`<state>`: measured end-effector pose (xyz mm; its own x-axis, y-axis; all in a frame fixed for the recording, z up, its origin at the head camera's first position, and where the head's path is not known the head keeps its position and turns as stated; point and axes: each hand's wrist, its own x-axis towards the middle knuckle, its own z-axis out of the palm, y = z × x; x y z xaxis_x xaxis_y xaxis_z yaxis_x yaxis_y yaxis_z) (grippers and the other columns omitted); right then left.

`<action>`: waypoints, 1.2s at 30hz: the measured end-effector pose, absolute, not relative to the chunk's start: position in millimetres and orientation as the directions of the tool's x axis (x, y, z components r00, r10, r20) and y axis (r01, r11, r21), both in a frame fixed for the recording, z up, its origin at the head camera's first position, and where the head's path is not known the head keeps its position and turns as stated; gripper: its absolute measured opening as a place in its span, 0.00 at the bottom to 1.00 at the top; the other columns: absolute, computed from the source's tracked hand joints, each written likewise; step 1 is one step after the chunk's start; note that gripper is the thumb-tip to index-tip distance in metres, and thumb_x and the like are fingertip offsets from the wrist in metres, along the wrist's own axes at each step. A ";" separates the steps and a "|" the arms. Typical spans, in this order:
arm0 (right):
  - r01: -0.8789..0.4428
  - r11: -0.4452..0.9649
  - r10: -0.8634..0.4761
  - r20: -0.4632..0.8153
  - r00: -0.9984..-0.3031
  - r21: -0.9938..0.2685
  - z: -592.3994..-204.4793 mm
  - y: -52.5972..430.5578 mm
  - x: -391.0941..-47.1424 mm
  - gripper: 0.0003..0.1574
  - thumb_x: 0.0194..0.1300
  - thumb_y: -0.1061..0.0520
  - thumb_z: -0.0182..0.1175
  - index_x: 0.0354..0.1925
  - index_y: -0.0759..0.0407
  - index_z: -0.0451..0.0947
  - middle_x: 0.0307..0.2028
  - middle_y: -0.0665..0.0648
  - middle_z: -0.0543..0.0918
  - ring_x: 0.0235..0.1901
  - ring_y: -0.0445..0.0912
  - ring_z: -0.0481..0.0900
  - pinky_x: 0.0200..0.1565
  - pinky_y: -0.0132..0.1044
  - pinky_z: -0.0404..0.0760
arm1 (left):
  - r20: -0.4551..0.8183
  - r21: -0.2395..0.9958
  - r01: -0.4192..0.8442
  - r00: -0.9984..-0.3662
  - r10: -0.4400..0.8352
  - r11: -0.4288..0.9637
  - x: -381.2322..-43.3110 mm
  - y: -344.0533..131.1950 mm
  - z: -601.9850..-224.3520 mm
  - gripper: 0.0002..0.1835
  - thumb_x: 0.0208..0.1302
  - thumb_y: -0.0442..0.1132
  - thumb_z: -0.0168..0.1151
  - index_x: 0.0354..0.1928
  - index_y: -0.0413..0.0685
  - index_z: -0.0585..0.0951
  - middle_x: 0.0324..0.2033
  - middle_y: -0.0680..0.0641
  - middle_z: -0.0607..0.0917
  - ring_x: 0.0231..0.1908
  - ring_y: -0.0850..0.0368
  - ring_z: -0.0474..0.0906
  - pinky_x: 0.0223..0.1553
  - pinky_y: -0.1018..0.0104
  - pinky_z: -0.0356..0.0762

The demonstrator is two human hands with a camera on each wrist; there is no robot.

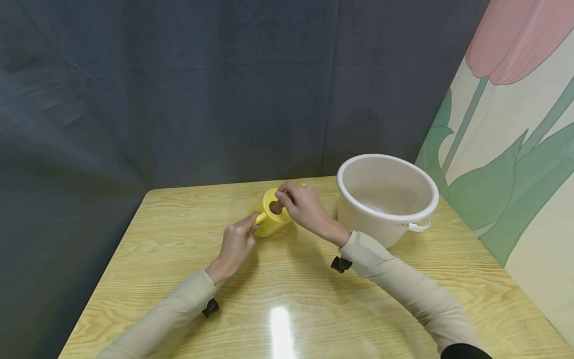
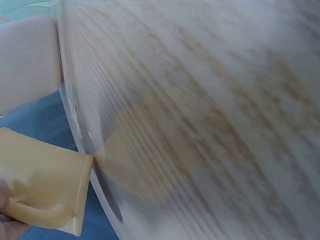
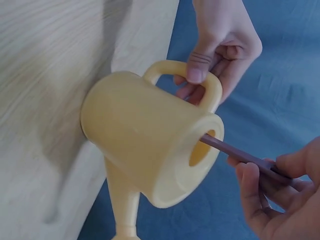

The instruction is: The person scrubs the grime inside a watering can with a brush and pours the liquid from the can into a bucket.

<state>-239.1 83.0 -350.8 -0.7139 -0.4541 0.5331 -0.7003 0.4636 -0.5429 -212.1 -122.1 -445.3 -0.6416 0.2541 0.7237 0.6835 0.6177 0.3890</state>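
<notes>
A yellow toy watering can (image 1: pixel 269 227) is held low over the table, looking somewhat tilted; whether its base touches the wood I cannot tell. My left hand (image 1: pixel 235 244) grips its looped handle (image 3: pixel 216 95), thumb on top. In the right wrist view the spout (image 3: pixel 123 205) points down the picture. My right hand (image 1: pixel 309 209) pinches a thin brown stick (image 3: pixel 245 155) between thumb and fingers. The stick's far end is in the round opening at the can's top, its tip hidden inside. Only fingertips of the left hand (image 2: pixel 4 192) show in the left wrist view.
A large white bucket (image 1: pixel 358 219) with a white side handle (image 1: pixel 419 227) stands right of the can, close to my right forearm. The wooden table (image 1: pixel 179 214) ends at a dark blue curtain (image 1: pixel 242 99). A wall painted with tulips (image 1: pixel 506 174) runs along the right.
</notes>
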 end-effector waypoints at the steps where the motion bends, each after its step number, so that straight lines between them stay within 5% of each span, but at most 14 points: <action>1: -0.693 0.481 -0.451 0.527 -0.720 -0.536 -352.2 81.7 -239.3 0.10 0.74 0.61 0.55 0.40 0.67 0.81 0.28 0.56 0.88 0.18 0.39 0.77 0.16 0.31 0.69 | 0.723 0.391 0.682 -0.643 0.251 0.618 -212.1 -122.2 -445.1 0.20 0.56 0.19 0.67 0.52 0.26 0.80 0.44 0.31 0.85 0.41 0.41 0.86 0.40 0.57 0.86; 9: -0.653 0.564 -0.447 0.478 -0.756 -0.505 -364.7 74.1 -242.1 0.08 0.73 0.61 0.57 0.38 0.63 0.81 0.27 0.54 0.85 0.21 0.40 0.74 0.25 0.35 0.77 | 0.716 0.397 0.673 -0.653 0.248 0.624 -212.0 -121.7 -445.6 0.19 0.56 0.18 0.66 0.52 0.26 0.80 0.45 0.31 0.85 0.42 0.40 0.85 0.40 0.57 0.86; 16: -0.623 0.486 -0.442 0.443 -0.780 -0.613 -356.6 80.6 -239.9 0.11 0.76 0.62 0.52 0.42 0.68 0.79 0.30 0.58 0.88 0.29 0.48 0.86 0.22 0.32 0.75 | 0.719 0.413 0.669 -0.656 0.229 0.618 -211.0 -122.6 -446.1 0.19 0.55 0.18 0.66 0.52 0.25 0.80 0.45 0.31 0.84 0.42 0.40 0.85 0.41 0.58 0.85; 24: -0.632 0.475 -0.430 0.465 -0.774 -0.612 -344.6 86.6 -240.7 0.12 0.77 0.62 0.51 0.44 0.69 0.78 0.28 0.55 0.88 0.16 0.47 0.77 0.21 0.34 0.64 | 0.706 0.426 0.664 -0.669 0.234 0.614 -211.2 -123.4 -445.2 0.19 0.56 0.18 0.66 0.52 0.24 0.79 0.45 0.30 0.84 0.43 0.39 0.85 0.42 0.59 0.85; 30: -0.645 0.466 -0.450 0.465 -0.762 -0.606 -352.7 83.1 -241.7 0.09 0.75 0.64 0.53 0.41 0.68 0.79 0.29 0.57 0.88 0.24 0.51 0.85 0.18 0.33 0.70 | 0.713 0.408 0.670 -0.658 0.242 0.620 -212.3 -124.0 -447.9 0.19 0.56 0.18 0.66 0.52 0.25 0.80 0.45 0.31 0.84 0.42 0.40 0.85 0.41 0.58 0.85; 36: -0.657 0.553 -0.446 0.484 -0.753 -0.512 -362.7 76.2 -244.0 0.08 0.73 0.62 0.56 0.39 0.65 0.80 0.29 0.56 0.87 0.26 0.47 0.84 0.25 0.35 0.79 | 0.719 0.405 0.672 -0.653 0.237 0.620 -213.2 -124.2 -448.4 0.19 0.57 0.19 0.66 0.52 0.26 0.80 0.44 0.31 0.85 0.42 0.40 0.85 0.40 0.57 0.86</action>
<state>-244.0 76.2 -362.7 -0.7528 -0.4456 0.4844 -0.6570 0.5531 -0.5122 -213.2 -124.2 -448.4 -0.6530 0.2374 0.7192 0.6716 0.6204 0.4050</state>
